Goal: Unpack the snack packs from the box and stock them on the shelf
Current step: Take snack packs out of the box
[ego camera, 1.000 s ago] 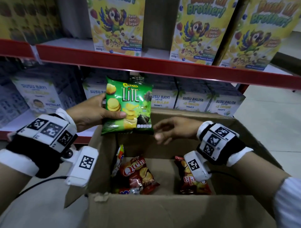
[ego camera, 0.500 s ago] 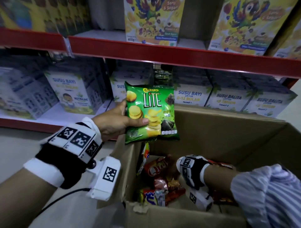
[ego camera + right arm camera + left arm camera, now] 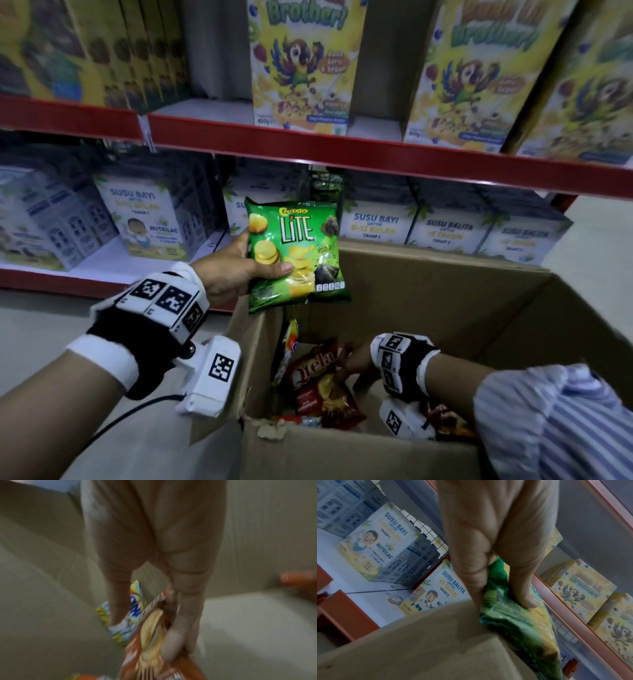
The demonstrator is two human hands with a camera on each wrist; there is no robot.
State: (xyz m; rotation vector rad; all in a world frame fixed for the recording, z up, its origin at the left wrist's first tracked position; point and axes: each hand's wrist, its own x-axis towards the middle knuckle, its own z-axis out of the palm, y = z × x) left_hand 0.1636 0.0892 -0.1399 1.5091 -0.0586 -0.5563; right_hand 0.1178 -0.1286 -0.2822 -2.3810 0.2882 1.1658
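Note:
My left hand (image 3: 239, 270) grips a green Chitato Lite snack pack (image 3: 298, 253) upright above the far-left corner of the open cardboard box (image 3: 445, 294), thumb across its front; the same green pack (image 3: 518, 622) shows in the left wrist view under my thumb. My right hand (image 3: 352, 359) is down inside the box and pinches the edge of a red Qtela pack (image 3: 318, 380). In the blurred right wrist view the fingers close on that red pack (image 3: 150, 642). A white-and-yellow pack (image 3: 130, 611) lies beside it.
The lower shelf (image 3: 113, 260) behind the box holds pale milk-powder cartons (image 3: 144, 219) with a bare white stretch in front of them. The red-edged upper shelf (image 3: 308, 144) carries yellow cereal boxes (image 3: 301, 65). More red packs (image 3: 448, 421) lie at the box's right.
My right hand dropped from beside the green pack into the box and took hold of the red Qtela pack. The left hand kept the green pack raised while the head view shifted.

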